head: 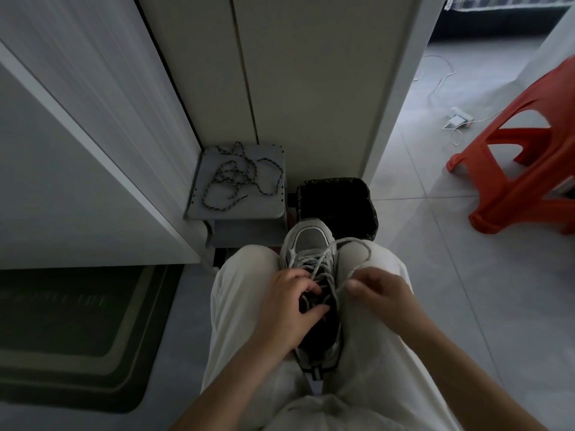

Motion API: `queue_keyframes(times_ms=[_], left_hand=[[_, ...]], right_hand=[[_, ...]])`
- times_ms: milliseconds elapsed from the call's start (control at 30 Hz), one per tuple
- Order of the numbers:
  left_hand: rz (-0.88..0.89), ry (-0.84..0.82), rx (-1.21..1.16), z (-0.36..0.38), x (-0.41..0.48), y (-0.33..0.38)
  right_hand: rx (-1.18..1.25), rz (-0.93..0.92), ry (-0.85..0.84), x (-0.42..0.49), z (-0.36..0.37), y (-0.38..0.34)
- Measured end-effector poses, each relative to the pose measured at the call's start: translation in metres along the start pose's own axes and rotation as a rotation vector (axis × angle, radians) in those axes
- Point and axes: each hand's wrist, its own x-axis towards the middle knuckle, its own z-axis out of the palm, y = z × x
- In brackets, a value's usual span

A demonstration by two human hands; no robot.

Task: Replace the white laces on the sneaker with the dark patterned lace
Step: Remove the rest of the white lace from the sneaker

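Note:
A grey and white sneaker (311, 241) is wedged between my knees, toe pointing away from me. Its white laces (323, 262) are still threaded through the eyelets, with one loose end looping over my right knee. My left hand (289, 303) grips the shoe's left side, fingers curled over the laces at the tongue. My right hand (379, 290) pinches a strand of white lace beside the shoe's right edge. The dark patterned lace (239, 175) lies tangled on a small grey stool (270, 209) ahead of me on the left.
A black bin (364, 194) stands just beyond the sneaker's toe. White cabinet doors (280, 88) rise behind the stool. An orange plastic stool (529, 169) sits on the tiled floor at right, near a white charger and cable (457, 119). A dark mat (77, 331) lies at left.

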Motion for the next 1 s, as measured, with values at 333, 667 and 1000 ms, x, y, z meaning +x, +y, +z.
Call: queue_keyframes(times_ms=[333,667,1000], left_hand=[[0.041,-0.046,-0.029,-0.006,0.001,-0.002],[-0.115,-0.007,-0.309,-0.007,-0.008,-0.016],[-0.131,0.15,-0.304,-0.003,-0.011,-0.021]], right_hand=[[0.225,0.041,0.177,0.006,0.009,0.001],[-0.027,-0.044,0.041,-0.009,0.018,-0.002],[-0.145,0.146,0.012,-0.001,-0.021,-0.001]])
